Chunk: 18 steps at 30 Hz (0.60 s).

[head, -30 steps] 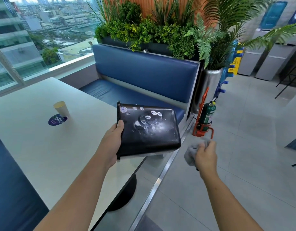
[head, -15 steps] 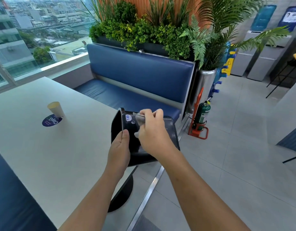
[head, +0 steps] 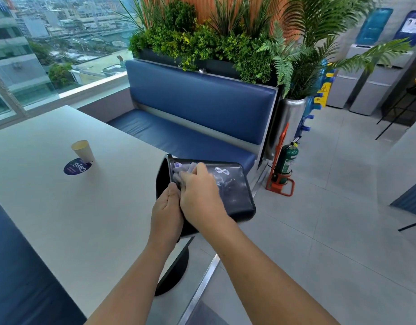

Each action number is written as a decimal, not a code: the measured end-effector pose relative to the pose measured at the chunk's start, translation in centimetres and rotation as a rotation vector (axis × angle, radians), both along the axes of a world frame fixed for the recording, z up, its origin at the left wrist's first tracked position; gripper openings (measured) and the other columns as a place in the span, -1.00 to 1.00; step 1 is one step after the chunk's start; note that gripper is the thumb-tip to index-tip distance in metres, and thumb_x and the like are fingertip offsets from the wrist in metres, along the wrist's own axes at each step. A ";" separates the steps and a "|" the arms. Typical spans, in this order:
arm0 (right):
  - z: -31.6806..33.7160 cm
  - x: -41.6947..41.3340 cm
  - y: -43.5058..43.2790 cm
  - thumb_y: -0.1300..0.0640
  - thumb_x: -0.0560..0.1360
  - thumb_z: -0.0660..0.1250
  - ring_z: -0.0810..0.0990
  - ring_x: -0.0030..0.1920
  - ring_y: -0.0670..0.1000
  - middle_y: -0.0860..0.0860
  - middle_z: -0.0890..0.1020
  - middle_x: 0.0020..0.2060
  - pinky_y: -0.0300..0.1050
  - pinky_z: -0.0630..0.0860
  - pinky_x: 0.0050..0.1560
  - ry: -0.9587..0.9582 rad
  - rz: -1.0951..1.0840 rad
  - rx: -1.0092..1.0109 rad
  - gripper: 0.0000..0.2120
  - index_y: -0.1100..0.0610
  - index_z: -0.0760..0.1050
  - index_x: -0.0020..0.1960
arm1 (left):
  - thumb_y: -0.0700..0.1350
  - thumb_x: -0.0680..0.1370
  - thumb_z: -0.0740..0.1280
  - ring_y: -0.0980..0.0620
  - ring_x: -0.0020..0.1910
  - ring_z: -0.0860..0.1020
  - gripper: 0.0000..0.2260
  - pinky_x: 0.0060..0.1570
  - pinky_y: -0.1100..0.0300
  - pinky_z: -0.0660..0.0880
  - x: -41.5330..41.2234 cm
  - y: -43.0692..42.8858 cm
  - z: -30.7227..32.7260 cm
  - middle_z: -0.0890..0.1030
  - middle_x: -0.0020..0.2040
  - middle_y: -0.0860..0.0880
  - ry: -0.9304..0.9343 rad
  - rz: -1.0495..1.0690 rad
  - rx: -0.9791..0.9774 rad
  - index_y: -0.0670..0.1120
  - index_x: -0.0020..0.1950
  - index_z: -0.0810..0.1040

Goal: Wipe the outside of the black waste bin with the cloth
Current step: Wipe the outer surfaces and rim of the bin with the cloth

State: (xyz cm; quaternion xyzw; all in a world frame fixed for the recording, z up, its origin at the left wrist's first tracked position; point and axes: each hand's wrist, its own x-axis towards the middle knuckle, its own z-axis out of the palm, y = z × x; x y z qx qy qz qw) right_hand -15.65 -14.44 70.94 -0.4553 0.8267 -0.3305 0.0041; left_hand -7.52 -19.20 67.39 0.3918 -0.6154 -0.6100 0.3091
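Observation:
The black waste bin (head: 235, 193) lies on its side at the table's right edge, its open mouth turned left and its glossy side facing up with pale smears on it. My left hand (head: 166, 213) grips the bin's rim at the near side. My right hand (head: 200, 193) presses a grey cloth (head: 183, 171) onto the bin's upper side close to the rim. Most of the cloth is hidden under my fingers.
The white table (head: 61, 207) carries a paper cup (head: 82, 150) beside a round blue sticker (head: 75, 168). A blue bench (head: 197, 109) with a planter stands behind. A green fire extinguisher (head: 287, 160) in a red stand sits on the tiled floor to the right.
My right hand rose from beside the table with the cloth and came onto the bin's upper side, then slid down toward my left hand. The bin turned slightly, its mouth showing.

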 end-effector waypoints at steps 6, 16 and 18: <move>-3.6 0.4 2.7 0.23 0.49 0.47 0.40 0.05 0.10 -0.01 0.39 0.06 0.06 0.63 0.01 -0.048 0.085 0.011 -0.59 0.07 0.58 0.33 | 0.23 0.71 0.12 -0.19 0.06 0.71 -0.62 0.04 -0.21 0.66 -0.2 -0.6 -0.3 0.74 0.10 -0.13 0.050 -0.001 0.135 0.05 0.08 0.64; -3.6 1.9 3.1 0.06 0.67 0.14 0.32 -0.01 0.05 0.03 0.42 0.06 -0.01 0.44 0.13 0.000 0.114 -0.045 -0.71 0.16 0.57 0.18 | 0.22 0.68 0.31 -0.07 -0.07 0.78 -0.54 0.00 0.04 0.61 -0.3 0.6 1.4 0.80 0.00 -0.13 0.221 0.074 0.588 -0.14 0.03 0.78; -3.4 1.8 3.4 0.10 0.65 0.15 0.36 0.03 0.08 0.06 0.46 0.16 0.01 0.45 0.15 0.008 0.129 -0.027 -0.67 0.16 0.53 0.32 | 0.27 0.66 0.31 -0.05 -0.14 0.78 -0.51 -0.14 0.09 0.64 -0.2 0.5 1.4 0.80 -0.04 -0.11 0.255 0.056 0.657 -0.12 -0.01 0.79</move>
